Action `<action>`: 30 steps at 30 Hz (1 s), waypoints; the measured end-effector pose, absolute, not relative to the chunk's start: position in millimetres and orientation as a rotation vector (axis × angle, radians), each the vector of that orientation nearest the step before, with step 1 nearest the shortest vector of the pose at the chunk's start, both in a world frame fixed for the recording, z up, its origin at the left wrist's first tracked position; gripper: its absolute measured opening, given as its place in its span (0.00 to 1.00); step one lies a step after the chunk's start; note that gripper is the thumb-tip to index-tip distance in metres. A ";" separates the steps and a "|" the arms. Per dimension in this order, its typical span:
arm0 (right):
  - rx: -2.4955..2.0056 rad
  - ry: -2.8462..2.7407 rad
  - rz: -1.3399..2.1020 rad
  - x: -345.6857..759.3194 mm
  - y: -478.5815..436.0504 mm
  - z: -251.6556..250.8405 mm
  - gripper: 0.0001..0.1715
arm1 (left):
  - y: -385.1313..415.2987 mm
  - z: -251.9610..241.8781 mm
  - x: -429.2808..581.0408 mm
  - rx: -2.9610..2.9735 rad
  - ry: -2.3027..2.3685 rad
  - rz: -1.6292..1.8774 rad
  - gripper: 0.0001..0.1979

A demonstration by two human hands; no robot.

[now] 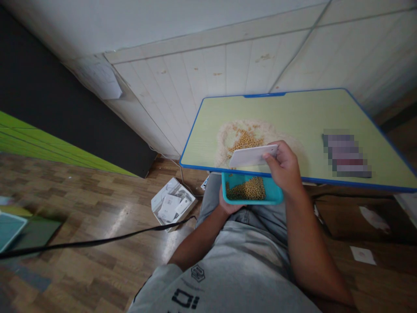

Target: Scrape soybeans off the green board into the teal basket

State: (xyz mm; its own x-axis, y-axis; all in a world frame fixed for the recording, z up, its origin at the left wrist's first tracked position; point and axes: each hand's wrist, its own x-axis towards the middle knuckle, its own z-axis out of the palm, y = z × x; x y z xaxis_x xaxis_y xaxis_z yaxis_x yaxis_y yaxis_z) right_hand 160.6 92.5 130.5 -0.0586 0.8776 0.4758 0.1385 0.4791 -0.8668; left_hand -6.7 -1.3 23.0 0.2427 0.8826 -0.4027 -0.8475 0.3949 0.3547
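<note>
My right hand [284, 163] grips a flat white card-like scraper [249, 155] by its right end, thumb in front. The scraper stands on edge near the table's front rim, just before a pile of yellow soybeans [246, 140]. Pale grains like rice [265, 128] are spread around the soybeans. Below the table edge, my left hand [230, 204] holds a turquoise plastic tray [252, 201] from beneath at its left side, with most of the fingers hidden. Inside the tray lies a heap of soybeans [254, 189].
The light green table [302, 113] has a blue rim and stands against a white panelled wall [208, 71]. A pixelated flat item [347, 152] lies at its right. An open white box [174, 202] sits on the wooden floor; a black strap [107, 240] crosses the lower left.
</note>
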 end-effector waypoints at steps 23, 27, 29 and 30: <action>-1.041 -1.410 0.714 173.0 74.9 131.7 0.12 | 1.0 17.6 -7.0 0.160 0.548 1.192 0.34; -1.043 -1.400 0.679 170.5 71.3 134.8 0.11 | 2.3 17.3 -6.9 0.162 0.506 1.184 0.32; -1.044 -1.373 0.631 167.6 71.1 136.6 0.10 | 1.6 19.8 -7.0 0.153 0.516 1.191 0.31; -1.048 -1.358 0.603 165.7 71.2 137.4 0.09 | 1.1 21.8 -7.0 0.145 0.526 1.194 0.32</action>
State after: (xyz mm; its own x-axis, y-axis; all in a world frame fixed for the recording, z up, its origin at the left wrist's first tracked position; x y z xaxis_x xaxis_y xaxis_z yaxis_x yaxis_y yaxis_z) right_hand 165.7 71.2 137.4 0.1683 0.8577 0.4859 0.2142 0.4493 -0.8673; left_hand -7.0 1.1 21.8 0.2643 0.9125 -0.3123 -0.8466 0.3746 0.3782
